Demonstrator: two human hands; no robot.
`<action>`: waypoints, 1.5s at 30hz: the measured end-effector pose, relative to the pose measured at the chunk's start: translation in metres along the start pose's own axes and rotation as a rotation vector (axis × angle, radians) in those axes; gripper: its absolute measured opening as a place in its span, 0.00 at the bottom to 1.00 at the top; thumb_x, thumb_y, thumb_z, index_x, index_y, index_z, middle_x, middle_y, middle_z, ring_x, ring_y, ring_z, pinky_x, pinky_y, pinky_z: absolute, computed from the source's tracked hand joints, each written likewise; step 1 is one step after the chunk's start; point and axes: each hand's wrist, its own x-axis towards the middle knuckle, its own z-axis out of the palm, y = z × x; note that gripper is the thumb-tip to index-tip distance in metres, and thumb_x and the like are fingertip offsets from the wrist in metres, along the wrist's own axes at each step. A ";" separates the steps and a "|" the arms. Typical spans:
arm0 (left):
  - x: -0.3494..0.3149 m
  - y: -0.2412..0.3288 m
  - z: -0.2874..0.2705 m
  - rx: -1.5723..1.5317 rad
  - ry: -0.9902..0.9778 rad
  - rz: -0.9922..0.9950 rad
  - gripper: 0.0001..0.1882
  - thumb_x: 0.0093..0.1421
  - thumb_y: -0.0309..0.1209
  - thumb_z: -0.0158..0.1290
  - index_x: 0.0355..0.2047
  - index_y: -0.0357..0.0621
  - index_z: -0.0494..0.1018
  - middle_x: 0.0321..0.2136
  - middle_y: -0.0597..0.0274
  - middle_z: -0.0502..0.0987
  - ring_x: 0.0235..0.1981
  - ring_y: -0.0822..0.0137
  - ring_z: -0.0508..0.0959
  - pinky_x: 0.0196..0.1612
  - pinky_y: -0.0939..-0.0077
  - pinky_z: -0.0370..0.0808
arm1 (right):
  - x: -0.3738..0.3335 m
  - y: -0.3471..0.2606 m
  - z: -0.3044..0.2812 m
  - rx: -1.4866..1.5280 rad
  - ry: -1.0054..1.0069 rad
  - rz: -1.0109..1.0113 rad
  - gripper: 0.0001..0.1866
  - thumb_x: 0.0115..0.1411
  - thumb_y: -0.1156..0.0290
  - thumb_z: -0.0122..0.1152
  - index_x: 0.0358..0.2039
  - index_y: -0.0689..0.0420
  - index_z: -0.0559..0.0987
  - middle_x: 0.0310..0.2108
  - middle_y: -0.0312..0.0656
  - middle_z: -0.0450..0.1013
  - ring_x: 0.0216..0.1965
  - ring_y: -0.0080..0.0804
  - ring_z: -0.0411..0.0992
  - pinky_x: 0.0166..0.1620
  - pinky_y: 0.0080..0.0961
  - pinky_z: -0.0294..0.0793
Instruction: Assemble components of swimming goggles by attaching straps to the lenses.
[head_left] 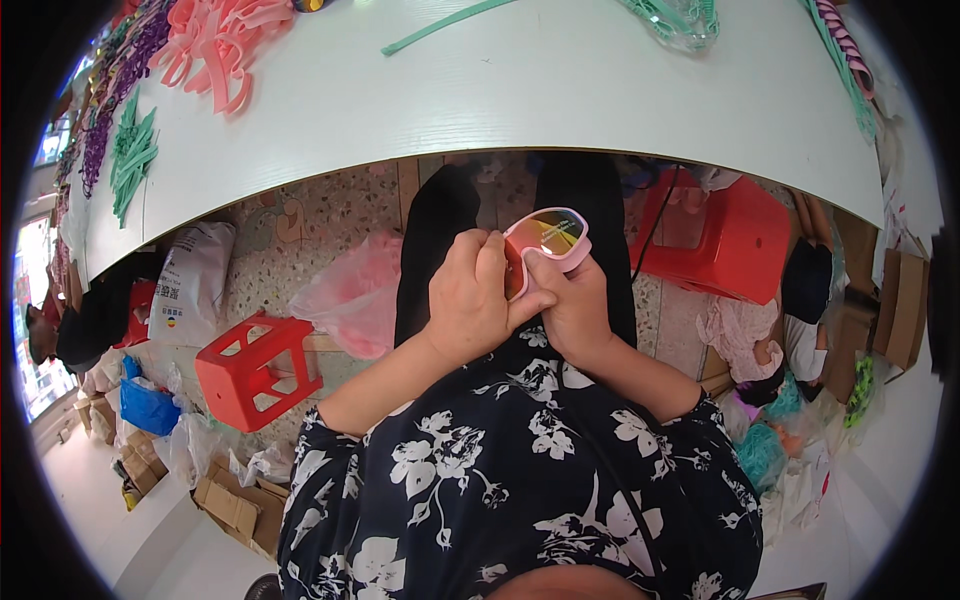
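Above my lap, in front of the table edge, I hold a pair of pink-framed sunglasses (583,254) with shiny yellow-orange mirrored lenses. My right hand (572,305) grips the frame from below, its thumb lying across the lower rim beside the nose gap. Curled round the other end of the glasses is my left hand (468,293), which covers most of that lens. Both thumbs come close together under the frame. What the left fingertips do behind the lens is hidden.
On the white table (400,110) lie pink straps (222,45), green strips (132,155) and a green netted bundle (680,22). Red plastic stools (255,368) (715,235) stand on both sides. A pink plastic bag (355,295) and cardboard boxes (235,505) are on the floor.
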 end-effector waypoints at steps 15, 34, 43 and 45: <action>0.011 -0.022 -0.007 -0.131 0.045 -0.052 0.22 0.52 0.36 0.66 0.42 0.36 0.71 0.36 0.50 0.74 0.29 0.54 0.78 0.29 0.66 0.77 | 0.000 -0.028 -0.053 -0.279 -0.256 0.195 0.19 0.65 0.67 0.63 0.52 0.60 0.72 0.40 0.38 0.75 0.37 0.22 0.73 0.44 0.22 0.74; 0.019 -0.004 -0.023 -0.095 -0.109 0.086 0.21 0.54 0.40 0.64 0.39 0.39 0.72 0.33 0.56 0.73 0.26 0.58 0.77 0.27 0.68 0.76 | 0.026 -0.036 -0.028 -0.881 -0.335 -0.783 0.20 0.46 0.68 0.74 0.40 0.60 0.79 0.32 0.43 0.70 0.30 0.33 0.71 0.33 0.24 0.72; 0.019 -0.012 -0.033 -0.043 -0.203 0.118 0.31 0.51 0.52 0.66 0.43 0.38 0.72 0.38 0.54 0.73 0.32 0.56 0.79 0.30 0.67 0.77 | 0.036 -0.056 -0.028 -1.017 -0.455 -0.801 0.19 0.47 0.66 0.73 0.38 0.59 0.79 0.32 0.45 0.72 0.30 0.38 0.73 0.32 0.29 0.73; 0.019 -0.008 -0.034 -0.043 -0.213 0.108 0.32 0.50 0.53 0.66 0.43 0.38 0.72 0.38 0.53 0.73 0.32 0.56 0.79 0.31 0.67 0.78 | 0.032 -0.048 -0.025 -1.022 -0.374 -0.814 0.17 0.48 0.66 0.71 0.37 0.60 0.79 0.32 0.45 0.71 0.31 0.40 0.72 0.33 0.31 0.72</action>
